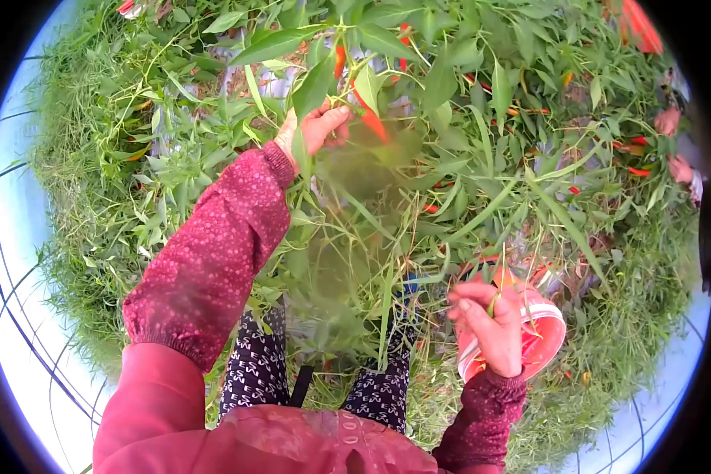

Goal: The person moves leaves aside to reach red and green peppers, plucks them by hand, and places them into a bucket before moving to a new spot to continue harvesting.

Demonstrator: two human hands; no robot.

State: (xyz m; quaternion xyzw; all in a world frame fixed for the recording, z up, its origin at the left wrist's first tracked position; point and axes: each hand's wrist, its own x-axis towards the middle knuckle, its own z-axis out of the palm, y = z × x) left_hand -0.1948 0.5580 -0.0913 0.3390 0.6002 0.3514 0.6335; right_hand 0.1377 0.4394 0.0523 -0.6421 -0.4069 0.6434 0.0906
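My left hand (pixel 320 130) is raised into a chili plant (pixel 387 35), thumb and fingers pinched together at a thin green stem. Right beside the fingertips hangs a red chili pepper (pixel 370 117), tip down. Another orange-red chili (pixel 340 60) hangs just above, among the leaves. Over a red bucket (pixel 549 347) with a white rim, my right hand (pixel 491 328) is closed, a small green stalk (pixel 494 304) showing between thumb and fingers. Whatever else the right fingers hold is hidden. Red chilies lie inside the bucket, partly covered by that hand.
Dense chili plants and long grass blades (pixel 561 213) surround me, with red chilies scattered among them. At the right edge another person's hands (pixel 667 121) reach into the plants. A red object (pixel 640 28) stands at the upper right. My legs (pixel 257 355) are below.
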